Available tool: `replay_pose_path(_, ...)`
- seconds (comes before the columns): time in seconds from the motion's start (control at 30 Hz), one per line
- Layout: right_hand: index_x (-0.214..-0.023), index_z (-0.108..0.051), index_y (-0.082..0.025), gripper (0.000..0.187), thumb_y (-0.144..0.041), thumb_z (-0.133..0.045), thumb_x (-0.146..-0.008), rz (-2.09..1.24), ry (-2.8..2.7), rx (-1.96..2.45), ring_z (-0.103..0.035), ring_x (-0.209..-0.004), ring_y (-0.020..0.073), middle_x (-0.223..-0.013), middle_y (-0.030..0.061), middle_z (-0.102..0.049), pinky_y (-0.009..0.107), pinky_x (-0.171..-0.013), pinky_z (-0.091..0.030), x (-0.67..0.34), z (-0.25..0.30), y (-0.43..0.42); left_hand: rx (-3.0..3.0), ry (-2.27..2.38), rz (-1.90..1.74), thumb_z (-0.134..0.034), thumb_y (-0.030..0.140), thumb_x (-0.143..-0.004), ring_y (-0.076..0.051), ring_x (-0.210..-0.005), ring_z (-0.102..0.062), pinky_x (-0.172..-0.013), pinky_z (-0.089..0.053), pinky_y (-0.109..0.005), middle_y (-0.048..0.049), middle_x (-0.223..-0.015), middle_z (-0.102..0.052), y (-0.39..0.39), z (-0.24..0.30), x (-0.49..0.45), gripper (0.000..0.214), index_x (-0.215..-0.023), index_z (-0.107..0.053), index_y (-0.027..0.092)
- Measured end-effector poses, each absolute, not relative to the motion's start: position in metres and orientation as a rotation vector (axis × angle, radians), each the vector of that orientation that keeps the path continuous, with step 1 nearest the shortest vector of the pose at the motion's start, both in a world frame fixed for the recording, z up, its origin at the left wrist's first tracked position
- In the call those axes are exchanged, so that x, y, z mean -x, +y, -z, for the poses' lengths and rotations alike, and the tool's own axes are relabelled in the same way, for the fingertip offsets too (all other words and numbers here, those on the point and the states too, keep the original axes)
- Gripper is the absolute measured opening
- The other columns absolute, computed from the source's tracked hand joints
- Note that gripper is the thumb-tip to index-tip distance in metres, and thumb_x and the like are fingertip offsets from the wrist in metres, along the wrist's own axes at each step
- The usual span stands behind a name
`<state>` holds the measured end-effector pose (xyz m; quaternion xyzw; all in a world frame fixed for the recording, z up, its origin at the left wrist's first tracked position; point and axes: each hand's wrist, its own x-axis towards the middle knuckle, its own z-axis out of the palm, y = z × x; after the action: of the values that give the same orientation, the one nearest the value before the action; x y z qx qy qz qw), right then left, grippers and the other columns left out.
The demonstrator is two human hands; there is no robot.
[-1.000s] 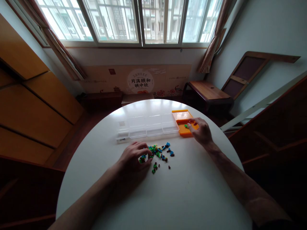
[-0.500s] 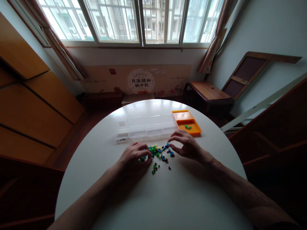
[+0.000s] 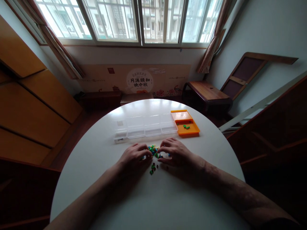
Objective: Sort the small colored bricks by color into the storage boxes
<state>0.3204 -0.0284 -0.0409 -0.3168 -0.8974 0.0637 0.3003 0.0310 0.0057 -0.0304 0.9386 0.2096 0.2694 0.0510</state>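
Observation:
Small building bricks in green, blue, yellow and brown lie in a loose pile (image 3: 152, 149) on the white table. My left hand (image 3: 135, 154) rests at the pile's left side, fingers curved and thumb apart, with a few bricks showing inside the curve. Across from it, my right hand (image 3: 176, 152) reaches over the right part of the pile. Its fingers and thumb are spread around some bricks, several of which the hand hides. A few green and brown bricks (image 3: 152, 172) lie nearer to me, apart from the pile.
Behind the pile stands a clear plastic compartment box (image 3: 136, 132). At its right end is an orange tray (image 3: 195, 129) with a few green bricks (image 3: 186, 127) in it. The round white table (image 3: 168, 198) carries all of these. A wooden bench (image 3: 208, 89) stands beyond.
My right hand has moved left and toward me, from beside the orange tray onto the right part of the pile, covering bricks there. The left hand has stayed nearly still.

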Motion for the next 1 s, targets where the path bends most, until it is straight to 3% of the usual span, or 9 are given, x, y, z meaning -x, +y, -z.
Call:
replay_pose_path(0.13,-0.121,-0.075,-0.027,0.031,-0.047,-0.082,-0.098,-0.163,-2.405,0.848,-0.069,-0.101,0.0231,-0.11,0.006,-0.073,0.039,-0.099,-0.054,-0.318,0.038,-0.03,-2.871,0.626,-0.879,-0.065,0.026,-0.109,-0.015,-0.076,-0.067,-0.077,-0.054,-0.028,-0.0046,-0.096,-0.076,0.006,0.031,-0.034,0.012,-0.102,-0.074,0.022)
replay_pose_path(0.33,-0.115,-0.076,-0.026,0.019,-0.031,-0.081,-0.097,-0.204,-2.355,0.881,-0.07,-0.101,0.0227,-0.11,0.0055,-0.074,0.038,-0.099,-0.054,-0.32,0.035,-0.032,-2.83,0.606,-0.924,-0.063,0.025,-0.11,-0.016,-0.076,-0.066,-0.076,-0.052,-0.028,-0.0034,-0.096,-0.077,0.007,0.029,-0.036,0.011,-0.103,-0.07,0.021)
replay_pose_path(0.63,-0.116,-0.073,-0.025,0.023,-0.032,-0.08,-0.096,-0.339,-2.364,0.869,-0.07,-0.106,0.0242,-0.116,0.0059,-0.075,0.042,-0.105,-0.053,-0.323,0.032,-0.032,-2.832,0.606,-0.902,-0.062,0.027,-0.111,-0.015,-0.075,-0.068,-0.079,-0.052,-0.029,-0.0036,-0.097,-0.078,0.007,0.029,-0.036,0.013,-0.103,-0.071,0.021)
replay_pose_path(1.0,-0.107,-0.075,-0.025,0.005,-0.027,-0.071,-0.103,-0.136,-2.22,0.837,-0.07,-0.097,0.0239,-0.103,0.0049,-0.078,0.042,-0.096,-0.054,-0.329,0.025,-0.026,-2.839,0.6,-0.896,-0.061,0.028,-0.112,-0.015,-0.077,-0.068,-0.081,-0.051,-0.028,-0.0033,-0.096,-0.079,0.006,0.026,-0.034,0.015,-0.102,-0.069,0.02)
